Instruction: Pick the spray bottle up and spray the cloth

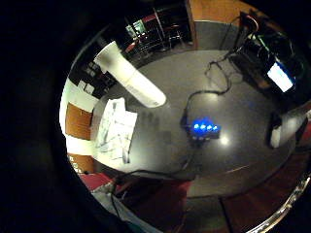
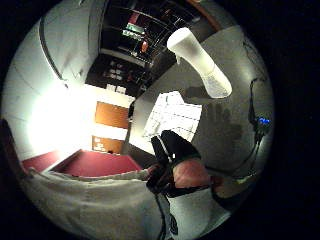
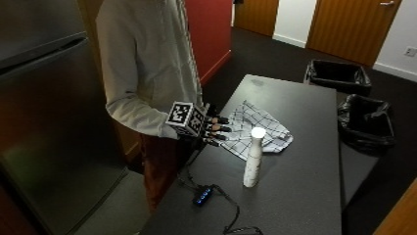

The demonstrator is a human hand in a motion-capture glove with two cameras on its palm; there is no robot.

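Note:
A tall white spray bottle (image 3: 253, 159) stands upright on the dark grey table (image 3: 306, 161), just in front of a white checked cloth (image 3: 257, 128) that lies crumpled on the tabletop. My gloved right hand (image 3: 210, 128) hovers over the table's left edge, a short way left of the bottle, with its fingers spread towards the cloth and holding nothing. Both palm views show the bottle (image 1: 130, 75) (image 2: 201, 61) beside the cloth (image 1: 115, 130) (image 2: 173, 117), apart from my hand.
A small black box with blue lights (image 3: 202, 195) and its cable lie on the table's near end. Two black bins (image 3: 338, 75) stand on the floor beyond the table's right side. A steel fridge (image 3: 45, 112) rises at the left.

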